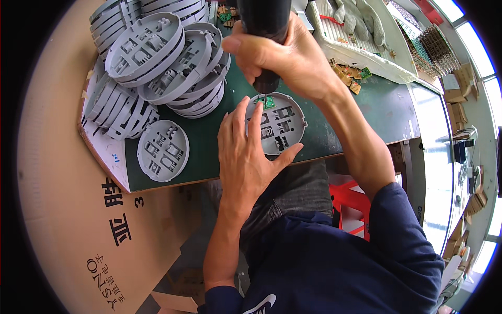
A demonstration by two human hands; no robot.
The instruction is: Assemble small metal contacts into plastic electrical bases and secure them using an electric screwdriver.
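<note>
My right hand [285,57] is wrapped round a black electric screwdriver [265,21], which stands upright, tip down. Its bit meets a small green circuit board [269,102] at the far side of a round grey plastic housing [293,112]. That housing lies on the green tabletop, its moulded slots and clips facing up. Over its left part spreads my left hand [241,152], fingers stretched out and apart. Its fingertips rest close to the board, and the thumb lies by the near rim. The palm hides part of the housing's left edge.
Several grey housings are stacked at the far left [183,68], and a single one [163,150] lies nearer. Small circuit boards [351,76] sit right of my right wrist. Behind them, a white foam tray [402,68] holds work gloves [361,18]. A cardboard box [68,172] flanks the left.
</note>
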